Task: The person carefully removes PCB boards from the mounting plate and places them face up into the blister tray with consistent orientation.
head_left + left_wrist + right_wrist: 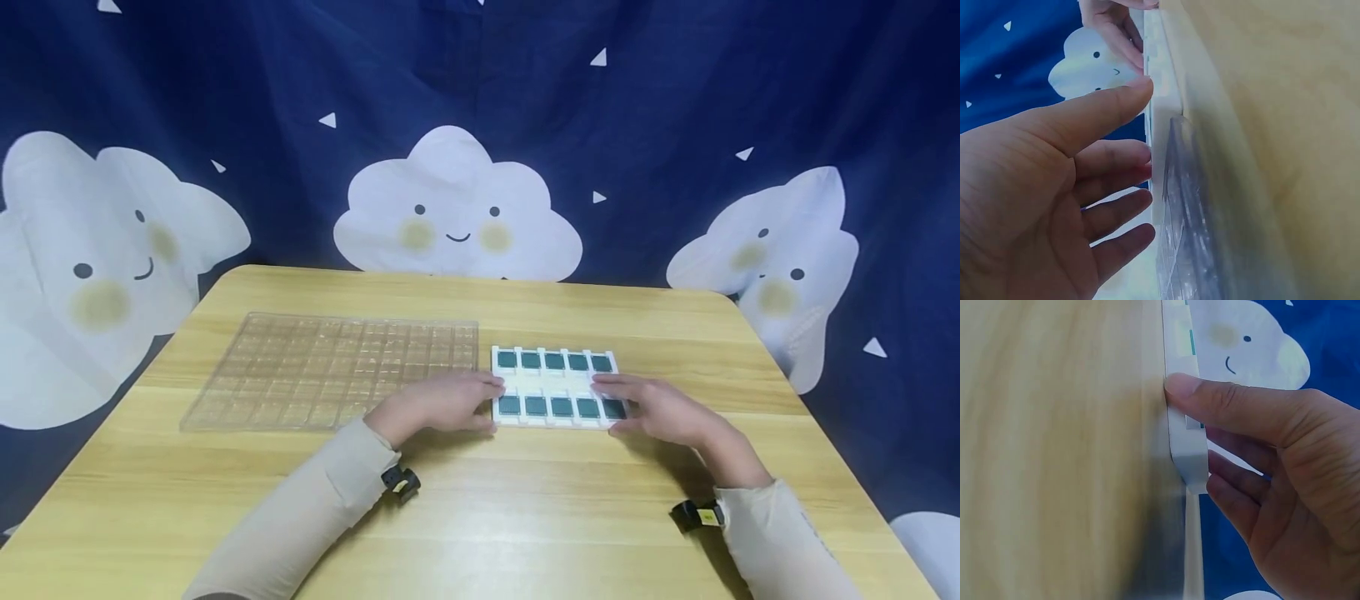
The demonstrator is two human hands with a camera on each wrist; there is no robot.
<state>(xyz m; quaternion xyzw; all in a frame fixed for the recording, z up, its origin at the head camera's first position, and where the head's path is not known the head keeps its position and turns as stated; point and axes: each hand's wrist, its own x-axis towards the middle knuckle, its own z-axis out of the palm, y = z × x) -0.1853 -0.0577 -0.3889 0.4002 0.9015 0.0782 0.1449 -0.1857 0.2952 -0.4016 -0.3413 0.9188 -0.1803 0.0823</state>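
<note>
A white rectangular tray [551, 383] lies on the table, with several dark green square chips [562, 407] in two rows. At its left end is my left hand [453, 402]; the fingertips meet the tray's edge and the fingers are nearly straight. In the left wrist view, that hand's thumb [1110, 112] is spread above the other fingers. My right hand [663, 408] holds the tray's right end. The right wrist view has its thumb [1210, 403] pressed on the side wall of the tray [1186, 447], with fingers around the end and partly hidden.
Left of the white tray lies a clear plastic tray [300, 367] divided into many square compartments; my left forearm passes by its near right corner. Both stand on a light wooden table [487, 517]. Behind it hangs a dark blue curtain [285, 75] with cloud prints.
</note>
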